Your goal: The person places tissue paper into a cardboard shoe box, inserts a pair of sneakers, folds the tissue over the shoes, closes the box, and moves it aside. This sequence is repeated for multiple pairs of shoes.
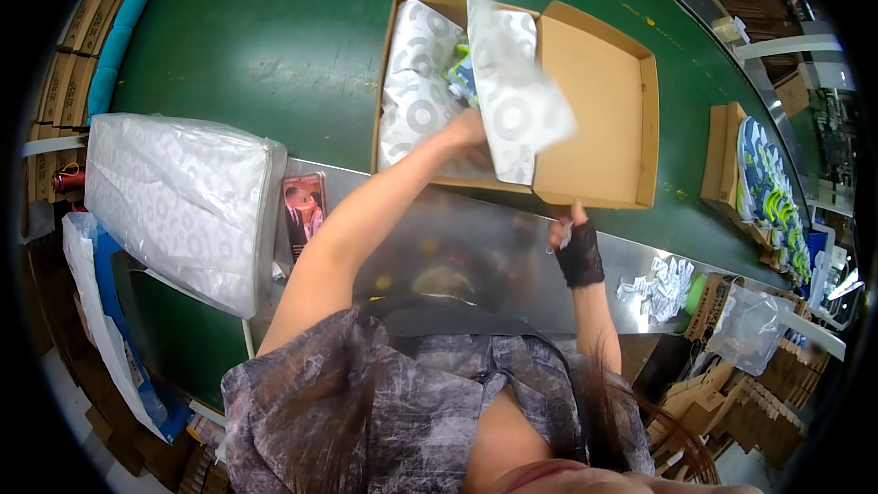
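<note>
A shallow brown cardboard box (377, 119) lies with its lid (599, 101) folded open to the right. Inside is white wrapping paper with grey ring patterns (416, 82), and a bit of a blue-and-green shoe (465, 73) shows between its sides. The paper's right flap (517, 114) stands raised and blurred. My left hand (466, 135) reaches into the box against this flap, its fingers mostly hidden by the paper. My right hand (574, 242), in a black fingerless glove, is closed by the lid's near edge, with a small white packet (565, 235) at its fingers.
A plastic-wrapped stack of patterned paper (183, 206) stands left, beside a phone (303, 210) showing a picture. Loose white packets (660, 289) lie on the metal edge at right. Farther right, a carton holds several blue-and-green shoes (773, 197). Stacked cartons (78, 46) line the far left.
</note>
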Motion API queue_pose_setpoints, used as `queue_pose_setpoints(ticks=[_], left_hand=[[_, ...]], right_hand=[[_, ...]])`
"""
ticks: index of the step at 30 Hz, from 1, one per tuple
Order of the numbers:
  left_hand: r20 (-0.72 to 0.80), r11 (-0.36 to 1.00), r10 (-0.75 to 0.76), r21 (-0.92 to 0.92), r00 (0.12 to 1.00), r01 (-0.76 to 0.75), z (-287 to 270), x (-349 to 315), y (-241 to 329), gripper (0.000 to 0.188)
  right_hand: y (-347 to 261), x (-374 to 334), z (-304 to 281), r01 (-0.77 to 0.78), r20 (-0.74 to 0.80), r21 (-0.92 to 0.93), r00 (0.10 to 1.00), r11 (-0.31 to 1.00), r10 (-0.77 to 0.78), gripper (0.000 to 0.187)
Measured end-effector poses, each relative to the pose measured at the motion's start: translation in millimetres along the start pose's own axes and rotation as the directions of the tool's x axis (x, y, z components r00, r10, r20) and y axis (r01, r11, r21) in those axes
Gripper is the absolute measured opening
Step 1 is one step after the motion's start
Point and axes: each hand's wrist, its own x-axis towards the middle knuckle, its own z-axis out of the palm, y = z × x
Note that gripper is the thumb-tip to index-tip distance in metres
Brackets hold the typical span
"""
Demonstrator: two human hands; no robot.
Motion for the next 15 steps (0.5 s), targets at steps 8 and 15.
queue_pose_setpoints(ticks=[8,15], left_hand=[[-0.306,0.947,0.248,-0.124,0.919,-0.296,-24.5,-103.2,30.0,0.033],[-0.543,0.782,0.551,0.602,0.634,-0.164,-83.8,-87.8,-23.4,0.052]], right_hand=[[2.0,39.3,20.6,0.575,-0.149,-0.498,0.680,0.649,-0.718,0.024],[17.8,30.9,73.7,0.346,0.629,-0.772,0.538,-0.533,-0.562,0.071]])
